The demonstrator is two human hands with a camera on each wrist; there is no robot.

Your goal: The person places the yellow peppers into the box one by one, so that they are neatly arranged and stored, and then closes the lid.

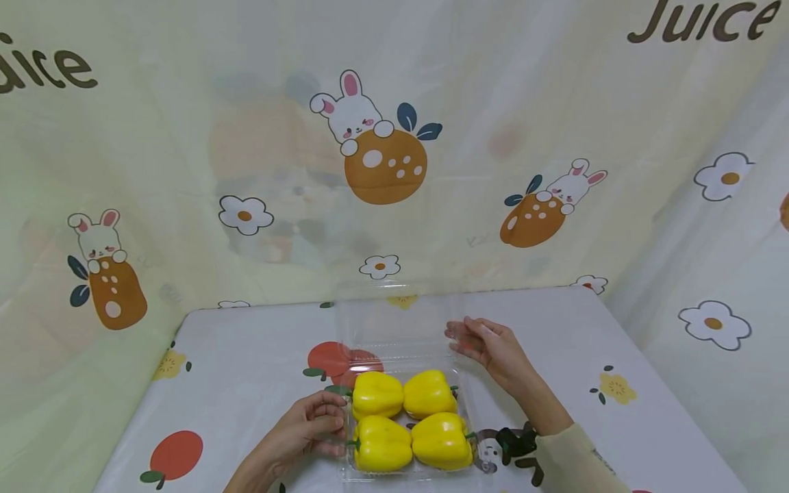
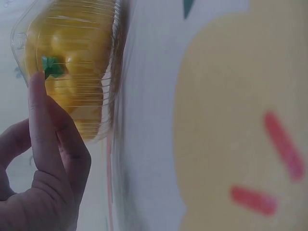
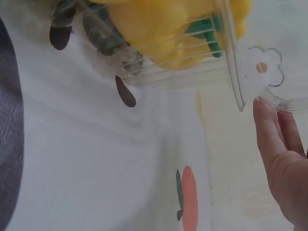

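Note:
A clear plastic clamshell box (image 1: 403, 474) sits on the table with several yellow bell peppers (image 1: 378, 396) in its base. Its transparent lid (image 1: 394, 325) stands raised at the far side. My left hand (image 1: 311, 428) is at the left side of the base, fingertips right at the rim; in the left wrist view, one long straight finger (image 2: 41, 122) reaches the box beside a green stem (image 2: 53, 66). My right hand (image 1: 493, 349) has its fingertips at the lid's right edge. The right wrist view shows those fingers (image 3: 269, 132) extended against the lid's rim (image 3: 291, 107).
A printed cloth (image 1: 246, 370) with fruit and flower patterns covers the table. Behind it hangs a curtain (image 1: 394, 233) with rabbits and oranges, and another curtain side (image 1: 709, 260) closes off the right. A dark object (image 1: 516, 444) shows beside the right sleeve (image 1: 576, 459).

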